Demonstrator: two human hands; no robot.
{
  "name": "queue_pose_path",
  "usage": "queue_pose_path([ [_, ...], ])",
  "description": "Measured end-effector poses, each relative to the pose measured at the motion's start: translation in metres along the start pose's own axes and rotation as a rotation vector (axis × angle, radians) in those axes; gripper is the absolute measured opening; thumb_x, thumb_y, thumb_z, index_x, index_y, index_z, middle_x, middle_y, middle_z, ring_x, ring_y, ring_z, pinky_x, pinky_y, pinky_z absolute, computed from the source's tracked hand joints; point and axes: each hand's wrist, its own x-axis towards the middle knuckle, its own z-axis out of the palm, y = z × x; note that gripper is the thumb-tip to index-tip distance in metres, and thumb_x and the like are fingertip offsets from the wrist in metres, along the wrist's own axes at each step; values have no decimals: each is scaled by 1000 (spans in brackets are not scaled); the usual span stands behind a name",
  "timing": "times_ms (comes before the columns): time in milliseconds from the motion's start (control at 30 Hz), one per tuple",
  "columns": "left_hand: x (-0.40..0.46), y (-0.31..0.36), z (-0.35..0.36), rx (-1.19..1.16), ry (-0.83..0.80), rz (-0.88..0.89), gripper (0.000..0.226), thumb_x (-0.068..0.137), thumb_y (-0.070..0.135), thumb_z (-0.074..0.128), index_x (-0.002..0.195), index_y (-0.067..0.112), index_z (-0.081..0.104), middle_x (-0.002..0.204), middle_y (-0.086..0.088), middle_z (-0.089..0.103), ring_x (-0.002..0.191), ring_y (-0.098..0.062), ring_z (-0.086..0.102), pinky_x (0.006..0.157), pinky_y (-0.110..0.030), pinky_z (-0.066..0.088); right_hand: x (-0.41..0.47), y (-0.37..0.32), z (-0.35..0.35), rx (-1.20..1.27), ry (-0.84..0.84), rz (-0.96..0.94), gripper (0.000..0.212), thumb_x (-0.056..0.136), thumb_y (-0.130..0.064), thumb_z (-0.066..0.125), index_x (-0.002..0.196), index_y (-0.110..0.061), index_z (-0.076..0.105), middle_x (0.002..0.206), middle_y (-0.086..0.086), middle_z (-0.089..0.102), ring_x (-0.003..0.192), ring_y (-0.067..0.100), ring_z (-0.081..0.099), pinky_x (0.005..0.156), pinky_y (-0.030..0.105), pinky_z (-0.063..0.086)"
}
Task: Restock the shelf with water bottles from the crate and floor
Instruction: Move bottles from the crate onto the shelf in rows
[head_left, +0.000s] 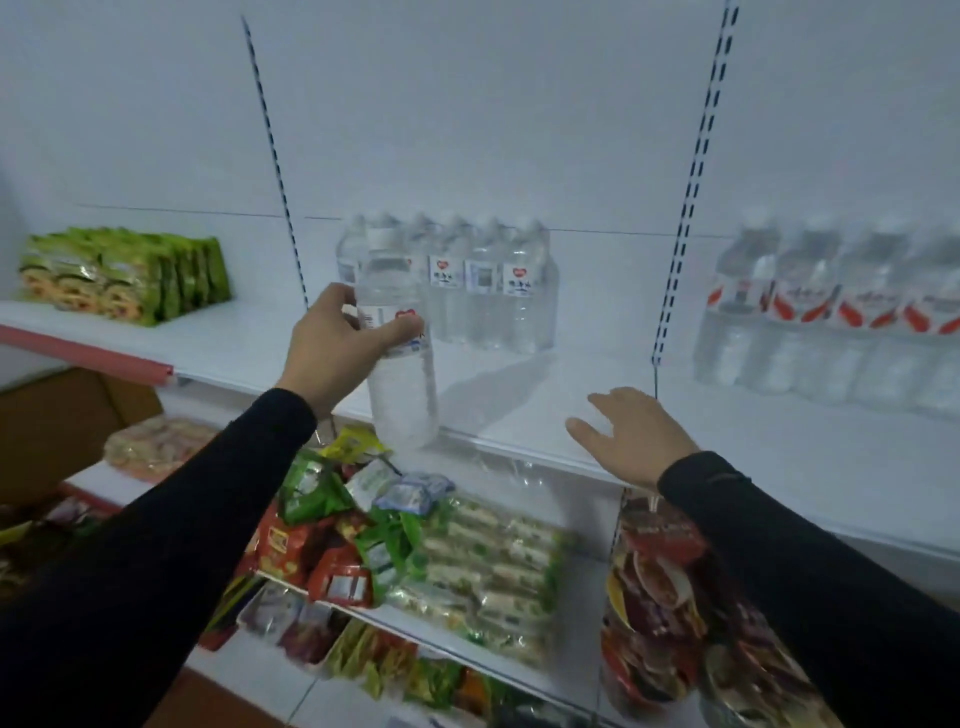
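My left hand (340, 345) grips a clear water bottle (400, 374) around its labelled middle and holds it upright over the front edge of the white shelf (597, 374). Behind it, several like bottles (483, 291) with white heart labels stand in a group at the back of the shelf. My right hand (631, 434) hovers over the shelf's front edge with fingers spread and nothing in it. Both arms wear black sleeves.
Bottles with red and white labels (831, 322) stand in a row at the right of the shelf. Green noodle packs (130, 275) lie at its left. Lower shelves hold snack packets (353, 530) and wrapped packs (493, 561). Bagged cup noodles (665, 597) hang below my right arm.
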Motion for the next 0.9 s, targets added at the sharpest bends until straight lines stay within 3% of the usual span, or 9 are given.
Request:
queue_pose_path([
  [133, 51, -23, -6, 81, 107, -12, 50, 74, 43, 79, 106, 18, 50, 86, 9, 60, 74, -4, 57, 55, -22, 41, 17, -2, 15, -117, -108, 93, 78, 94, -71, 22, 157, -25, 18, 165, 7, 10, 151, 25, 11, 122, 39, 10],
  [300, 101, -55, 8, 106, 155, -52, 52, 78, 42, 75, 109, 12, 45, 99, -4, 59, 88, -25, 60, 69, -33, 47, 22, 3, 23, -109, -113, 121, 82, 90, -76, 19, 158, -31, 12, 166, 3, 3, 152, 23, 5, 123, 40, 7],
  [467, 120, -65, 29, 109, 149, 7, 55, 82, 40, 71, 120, 7, 47, 88, 2, 57, 84, -23, 57, 69, -30, 42, 23, 5, 24, -86, -104, 136, 83, 88, -78, 21, 157, -33, 13, 166, 1, 4, 152, 20, 5, 123, 38, 6],
  [600, 110, -80, 32, 107, 104, -3, 64, 86, 32, 70, 137, 11, 37, 112, -4, 61, 90, -21, 57, 77, -30, 44, 22, 4, 23, -82, -104, 135, 83, 88, -78, 21, 157, -33, 14, 166, 0, 5, 152, 20, 5, 123, 38, 6],
  [700, 93, -98, 29, 175, 28, -39, 64, 89, 25, 67, 140, 9, 34, 131, -11, 57, 111, -32, 57, 85, -35, 44, 20, 2, 22, -73, -104, 134, 82, 89, -78, 21, 157, -33, 14, 166, 0, 5, 152, 20, 5, 123, 37, 5],
  [900, 88, -118, 34, 230, 17, -86, 66, 84, 27, 73, 139, 12, 40, 125, -16, 56, 111, -36, 57, 91, -44, 48, 20, 2, 23, -85, -89, 137, 84, 87, -79, 20, 157, -33, 15, 166, 0, 6, 152, 20, 5, 123, 38, 6],
])
